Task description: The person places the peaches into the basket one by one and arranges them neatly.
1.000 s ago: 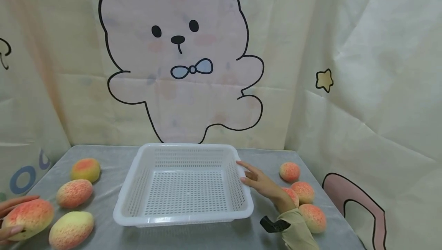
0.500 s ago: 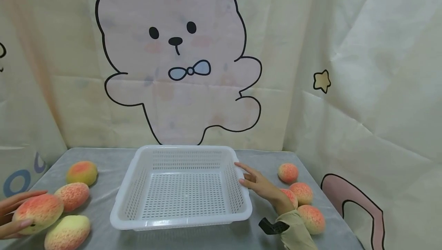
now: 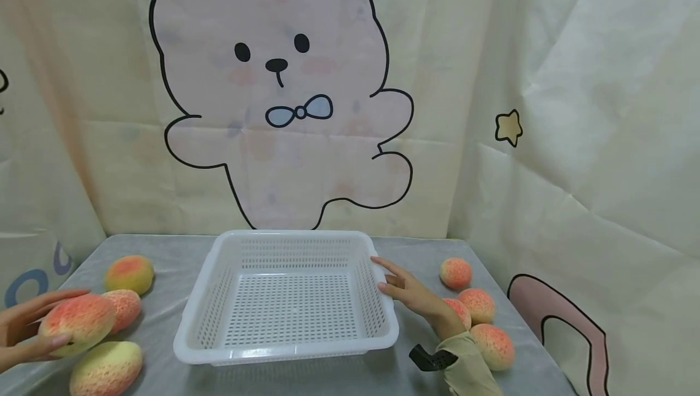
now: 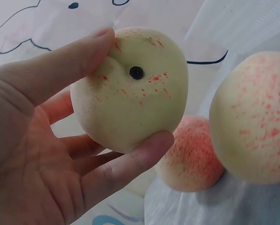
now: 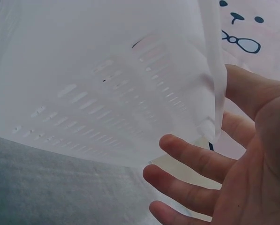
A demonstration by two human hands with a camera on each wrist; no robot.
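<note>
My left hand holds a speckled red-and-yellow peach at the table's left side, thumb on one side and fingers on the other. In the left wrist view, that peach shows a pale end with a black dot. It overlaps a redder peach in the head view; a yellow peach lies in front, and an orange-yellow peach behind. My right hand grips the right rim of a white plastic basket by thumb and index finger; its other fingers spread beside the outer wall.
Several smaller red-orange peaches lie together right of my right forearm. A grey cloth covers the table. Behind it hangs a pale curtain with a cartoon animal. A black strap piece sits at my right sleeve.
My left hand has carried its peach rightward and slightly up, so it now overlaps the redder peach. My right hand stays at the basket's rim. The head view has shifted slightly.
</note>
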